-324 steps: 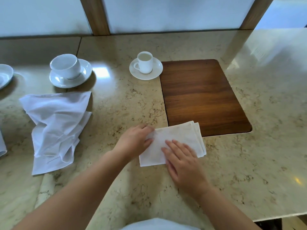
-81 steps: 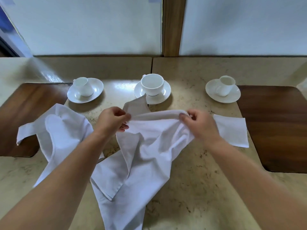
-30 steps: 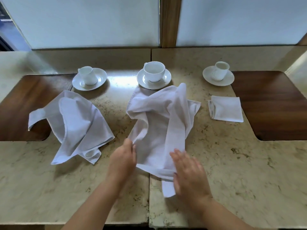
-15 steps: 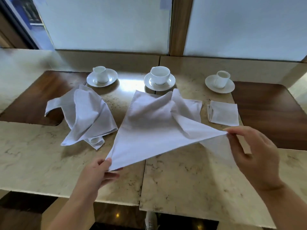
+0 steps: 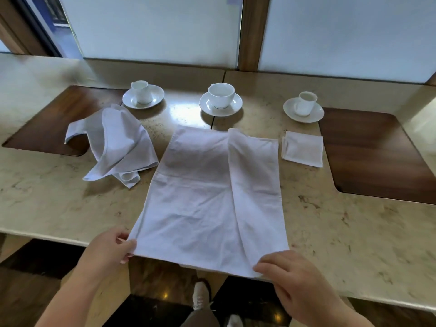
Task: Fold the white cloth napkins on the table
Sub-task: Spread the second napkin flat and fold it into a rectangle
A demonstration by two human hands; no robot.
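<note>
Napkin [image 5: 212, 199] spread flat; left hand [image 5: 107, 250] and right hand [image 5: 295, 277] each grip a near corner.

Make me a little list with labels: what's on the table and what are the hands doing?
Spread napkin: lies flat, middle, near edge past the table edge
Left hand: pinches its near left corner
Right hand: holds its near right corner
Folded napkin: right
Crumpled napkin: left
Cups on saucers: three, at the back

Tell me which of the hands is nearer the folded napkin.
Right. The right hand grips the spread napkin's near right corner, below the folded napkin; the left hand grips the far-side left corner.
</note>
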